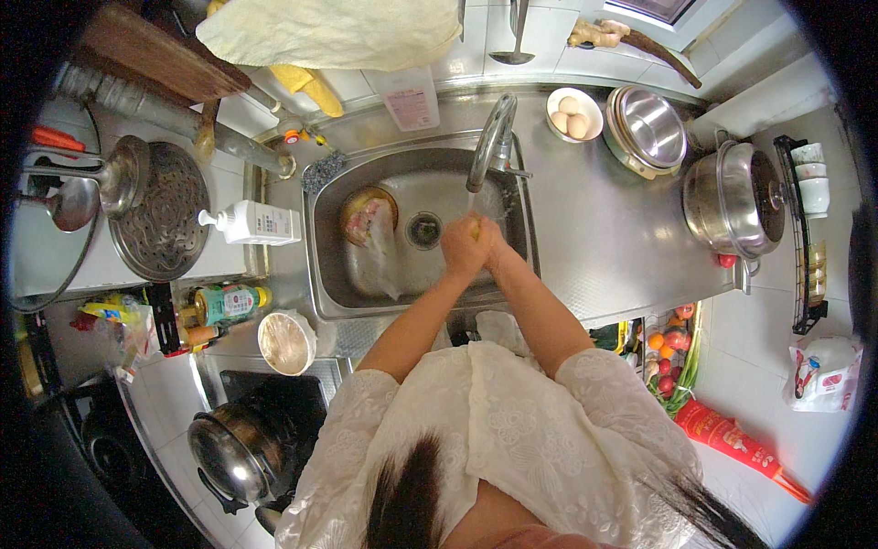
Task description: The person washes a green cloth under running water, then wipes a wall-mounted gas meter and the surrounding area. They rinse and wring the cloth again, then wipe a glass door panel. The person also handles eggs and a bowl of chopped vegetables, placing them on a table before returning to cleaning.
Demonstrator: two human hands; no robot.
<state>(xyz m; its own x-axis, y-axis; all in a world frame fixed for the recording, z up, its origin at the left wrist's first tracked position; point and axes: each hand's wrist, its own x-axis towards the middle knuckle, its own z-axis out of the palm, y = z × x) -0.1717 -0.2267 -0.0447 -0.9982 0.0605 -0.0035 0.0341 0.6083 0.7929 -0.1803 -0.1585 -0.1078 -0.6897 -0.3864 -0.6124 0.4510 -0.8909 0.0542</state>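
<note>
Under the running metal faucet, my left hand and my right hand are pressed together over the sink. Between them shows a sliver of a small yellowish thing; my fingers hide most of it, so its kind cannot be told. Water falls onto the hands. In the stainless steel sink, a round dish with pinkish raw meat lies to the left of the drain. A clear plastic bag trails from the dish across the sink floor.
A white pump bottle and a film-covered bowl stand left of the sink. On the right counter are a bowl with eggs, stacked metal basins and a lidded steel pot. A lidded pan sits lower left.
</note>
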